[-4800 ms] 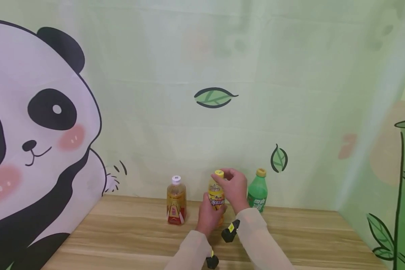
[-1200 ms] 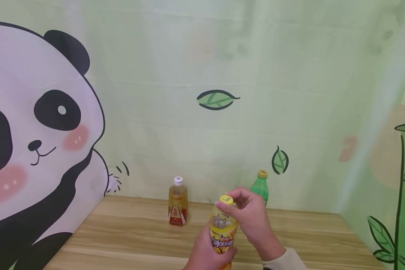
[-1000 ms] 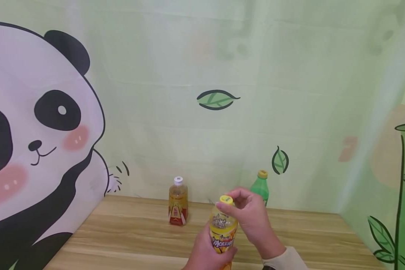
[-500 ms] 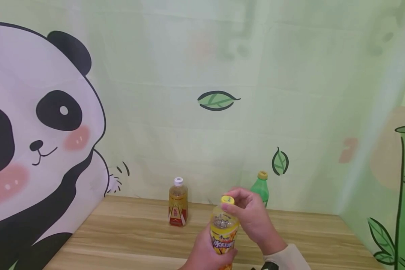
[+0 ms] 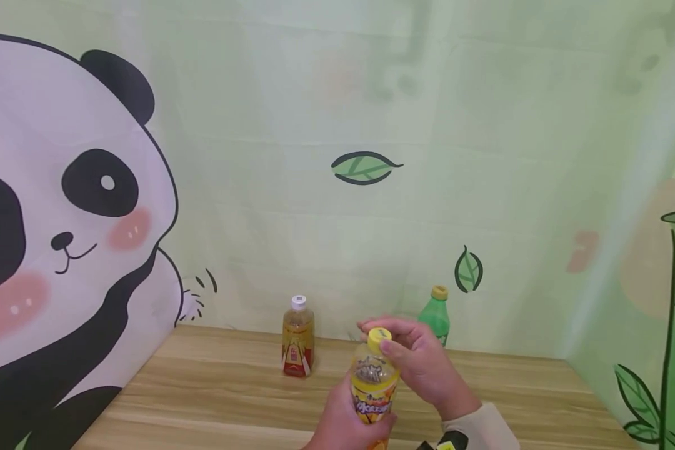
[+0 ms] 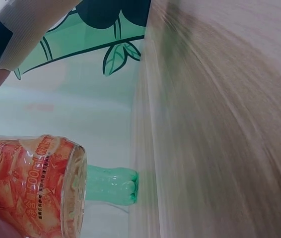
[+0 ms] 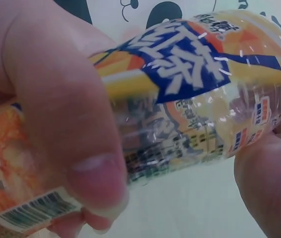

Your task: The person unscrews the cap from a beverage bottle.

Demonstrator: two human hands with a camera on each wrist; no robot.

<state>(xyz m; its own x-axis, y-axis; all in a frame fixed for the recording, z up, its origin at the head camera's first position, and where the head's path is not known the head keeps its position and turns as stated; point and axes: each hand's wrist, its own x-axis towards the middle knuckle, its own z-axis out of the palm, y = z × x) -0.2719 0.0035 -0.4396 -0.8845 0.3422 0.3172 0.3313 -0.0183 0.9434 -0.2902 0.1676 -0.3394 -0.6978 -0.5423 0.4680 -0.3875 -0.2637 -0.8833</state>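
A drink bottle (image 5: 373,382) with a yellow and orange label is held upright by my left hand (image 5: 345,417), fingers and thumb wrapped round its lower half. In the left wrist view its base (image 6: 74,191) shows apart from the tabletop. At its top, my right hand (image 5: 424,362) has its thumb against the near right side of the yellow bottle cap (image 5: 379,338), with fingers bent round behind it. The cap sits on the neck. In the right wrist view the left thumb (image 7: 88,173) lies across the label.
A brown tea bottle (image 5: 298,340) with a white cap stands on the wooden table (image 5: 214,387), left of the hands. Behind the right hand is a green bottle (image 5: 435,315), partly covered. A printed panda backdrop (image 5: 247,219) rises behind the table.
Since the earliest frame, both hands have brought the bottle nearer. Just lately, the right thumb has slid to the right round the cap while the fingers reach further left behind it.
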